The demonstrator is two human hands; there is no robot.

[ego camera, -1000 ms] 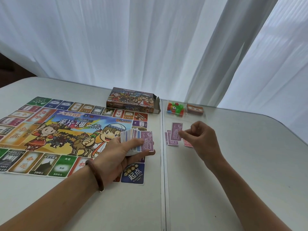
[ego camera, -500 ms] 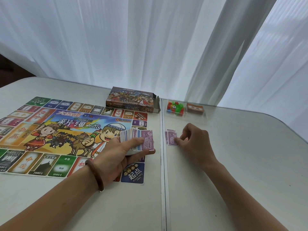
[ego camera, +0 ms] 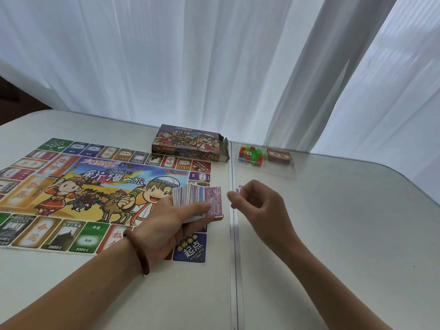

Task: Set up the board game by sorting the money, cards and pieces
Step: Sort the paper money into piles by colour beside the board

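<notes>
left hand (ego camera: 171,219) clamped round a fanned stack of play money (ego camera: 198,202), purple 5000 note uppermost, thumb across its face; held over the near right corner of the game board (ego camera: 95,186). right hand (ego camera: 260,208) just right of the stack, apart from it, fingers curled in, thumb and forefinger close together and holding nothing; fingertips blurred. purple notes (ego camera: 240,188) on the tabletop (ego camera: 333,234) just beyond the right hand, mostly hidden by it. farther beyond: clear tray (ego camera: 281,171) holding coloured pieces (ego camera: 250,154) and a card deck (ego camera: 279,155). game box (ego camera: 190,142) beyond the left hand, end flap open. bracelet (ego camera: 139,251) on the left wrist.
</notes>
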